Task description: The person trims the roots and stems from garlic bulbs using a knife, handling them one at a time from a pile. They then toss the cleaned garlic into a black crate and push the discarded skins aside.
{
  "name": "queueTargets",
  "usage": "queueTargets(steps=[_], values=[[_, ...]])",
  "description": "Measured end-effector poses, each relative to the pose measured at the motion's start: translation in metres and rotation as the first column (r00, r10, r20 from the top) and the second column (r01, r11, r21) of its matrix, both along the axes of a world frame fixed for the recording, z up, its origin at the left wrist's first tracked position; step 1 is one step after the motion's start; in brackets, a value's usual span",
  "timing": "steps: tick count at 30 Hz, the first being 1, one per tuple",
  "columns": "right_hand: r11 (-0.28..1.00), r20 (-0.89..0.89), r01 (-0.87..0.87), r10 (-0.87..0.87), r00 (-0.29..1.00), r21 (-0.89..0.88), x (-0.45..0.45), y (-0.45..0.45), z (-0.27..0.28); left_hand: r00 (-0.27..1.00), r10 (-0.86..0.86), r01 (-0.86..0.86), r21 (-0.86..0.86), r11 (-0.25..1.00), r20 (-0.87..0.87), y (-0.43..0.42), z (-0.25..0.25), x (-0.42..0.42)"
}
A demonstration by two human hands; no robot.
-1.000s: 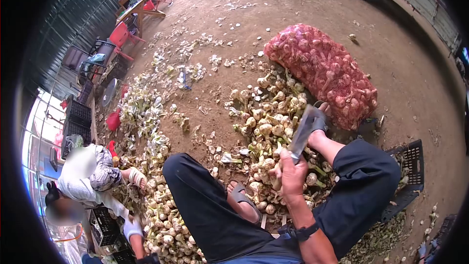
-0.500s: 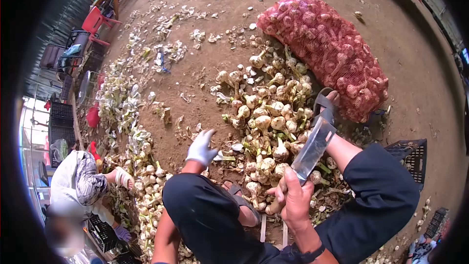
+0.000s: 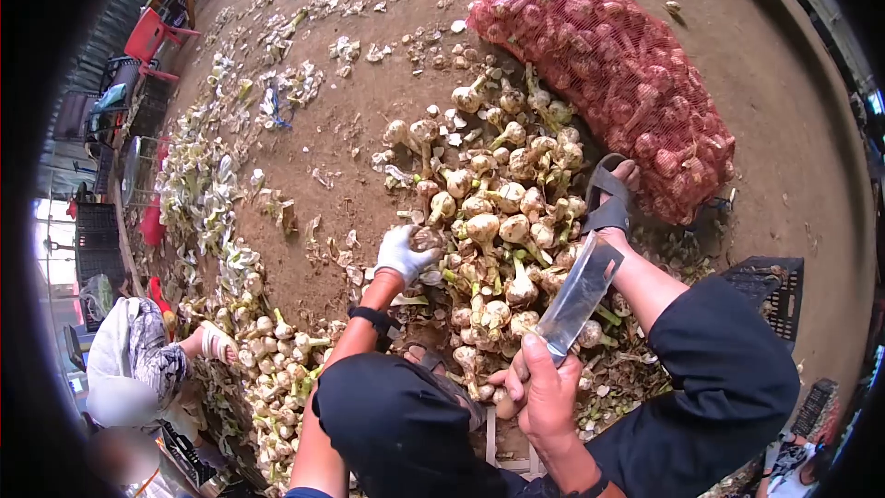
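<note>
My left hand (image 3: 406, 254), in a white glove, is at the left edge of a heap of garlic bulbs (image 3: 483, 229). Its thumb and fingers close around one dirty garlic bulb (image 3: 427, 238). My right hand (image 3: 550, 397) is bare and wraps round the handle of a cleaver (image 3: 581, 297). The broad metal blade points up and away from me, over the right side of the heap. Stalks and some green stems are still on many bulbs.
A full red mesh sack (image 3: 613, 83) of garlic lies beyond my sandalled foot (image 3: 610, 194). Trimmed bulbs (image 3: 281, 360) are piled at the left, beside another person's foot (image 3: 218, 343). Peelings (image 3: 207, 166) litter the ground. A black crate (image 3: 770, 295) stands at the right.
My left hand has moved forward and right from over bare soil to the heap, closing on a bulb. My right hand keeps the cleaver, nearly unmoved. The whole view has shifted slightly.
</note>
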State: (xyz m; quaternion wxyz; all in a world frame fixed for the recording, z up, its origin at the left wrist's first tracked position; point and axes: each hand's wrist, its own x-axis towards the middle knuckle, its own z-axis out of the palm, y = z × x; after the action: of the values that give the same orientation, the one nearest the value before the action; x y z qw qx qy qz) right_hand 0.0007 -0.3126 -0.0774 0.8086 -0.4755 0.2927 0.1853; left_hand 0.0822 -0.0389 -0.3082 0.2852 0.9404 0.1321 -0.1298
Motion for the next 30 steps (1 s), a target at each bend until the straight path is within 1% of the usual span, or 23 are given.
queueTargets(steps=[1,2,4,5,6,8,9,10,12,13,14,15,16,17,18,19,20,22,24,26,28,29,30], values=[[1.000,0.019,-0.002,0.002,1.000,0.014,-0.001,0.000,0.002,0.981,0.192,-0.177,-0.335,0.925,0.011,0.004,0.007,-0.009],[1.000,0.037,-0.003,0.002,0.999,0.031,-0.003,-0.001,0.004,0.929,0.368,-0.306,-0.630,0.714,-0.034,0.002,0.030,-0.012],[0.993,0.104,-0.095,0.103,0.989,-0.075,-0.007,-0.002,0.006,0.892,0.450,-0.329,-0.737,0.591,-0.038,0.010,0.077,-0.016],[0.991,0.129,-0.077,0.090,0.988,-0.108,-0.010,0.000,0.008,0.890,0.454,-0.305,-0.786,0.537,-0.035,0.017,0.099,-0.019],[0.993,0.158,-0.071,0.085,0.984,-0.093,-0.011,0.000,0.011,0.889,0.456,-0.275,-0.831,0.483,-0.029,0.024,0.126,-0.022],[0.917,0.334,-0.085,0.226,0.915,-0.390,-0.014,0.000,0.022,0.920,0.393,-0.212,-0.831,0.514,0.008,0.030,0.192,-0.029],[0.889,0.391,-0.098,0.293,0.873,-0.447,-0.012,-0.001,0.035,0.951,0.295,-0.121,-0.758,0.641,0.097,0.030,0.227,-0.034],[0.809,0.456,-0.084,0.410,0.790,-0.582,-0.012,-0.005,0.042,0.968,0.183,-0.024,-0.664,0.747,0.171,0.026,0.264,-0.039],[0.757,0.645,0.056,0.513,0.566,-0.651,-0.012,-0.008,0.071,0.980,0.134,-0.037,-0.535,0.844,0.144,-0.004,0.341,-0.054],[0.735,0.658,0.039,0.581,0.479,-0.677,-0.015,-0.011,0.080,0.977,0.060,0.040,-0.455,0.889,0.203,-0.016,0.363,-0.065],[0.742,0.671,0.055,0.569,0.475,-0.668,-0.019,-0.013,0.088,0.967,-0.017,0.113,-0.371,0.922,0.254,-0.030,0.383,-0.077],[0.714,0.701,0.117,0.619,0.356,-0.690,-0.022,-0.013,0.095,0.974,-0.030,0.117,-0.383,0.916,0.226,-0.049,0.408,-0.090],[0.686,0.709,0.184,0.665,0.235,-0.704,-0.026,-0.014,0.101,0.958,-0.122,0.231,-0.444,0.866,0.260,-0.051,0.403,-0.101],[0.648,0.683,0.218,0.702,0.200,-0.730,-0.031,-0.016,0.104,0.975,-0.032,0.142,-0.500,0.854,0.221,-0.060,0.398,-0.110],[0.649,0.689,0.233,0.697,0.200,-0.724,-0.035,-0.018,0.106,0.983,0.057,0.050,-0.553,0.832,0.174,-0.073,0.399,-0.116],[0.666,0.712,0.264,0.683,0.161,-0.698,-0.037,-0.019,0.105,0.972,0.001,0.115,-0.479,0.870,0.235,-0.075,0.389,-0.120],[0.682,0.733,0.289,0.669,0.123,-0.671,-0.039,-0.020,0.104,0.963,-0.054,0.175,-0.455,0.873,0.266,-0.078,0.382,-0.129],[0.676,0.728,0.295,0.675,0.120,-0.676,-0.042,-0.026,0.096,0.911,-0.135,0.282,-0.347,0.894,0.391,-0.093,0.382,-0.137],[0.651,0.706,0.301,0.698,0.121,-0.696,-0.044,-0.029,0.087,0.925,-0.123,0.269,-0.391,0.880,0.359,-0.094,0.369,-0.140],[0.664,0.712,0.280,0.690,0.128,-0.694,-0.045,-0.031,0.084,0.940,-0.111,0.252,-0.438,0.863,0.323,-0.098,0.359,-0.144],[0.624,0.691,0.326,0.707,0.153,-0.710,-0.042,-0.029,0.074,0.981,0.130,0.005,-0.684,0.729,0.146,-0.108,0.356,-0.148],[0.627,0.693,0.324,0.705,0.152,-0.709,-0.041,-0.028,0.071,0.978,0.096,0.041,-0.614,0.788,0.187,-0.107,0.353,-0.152],[0.627,0.692,0.319,0.706,0.153,-0.711,-0.041,-0.025,0.067,0.978,0.099,0.036,-0.615,0.788,0.184,-0.105,0.347,-0.155]])
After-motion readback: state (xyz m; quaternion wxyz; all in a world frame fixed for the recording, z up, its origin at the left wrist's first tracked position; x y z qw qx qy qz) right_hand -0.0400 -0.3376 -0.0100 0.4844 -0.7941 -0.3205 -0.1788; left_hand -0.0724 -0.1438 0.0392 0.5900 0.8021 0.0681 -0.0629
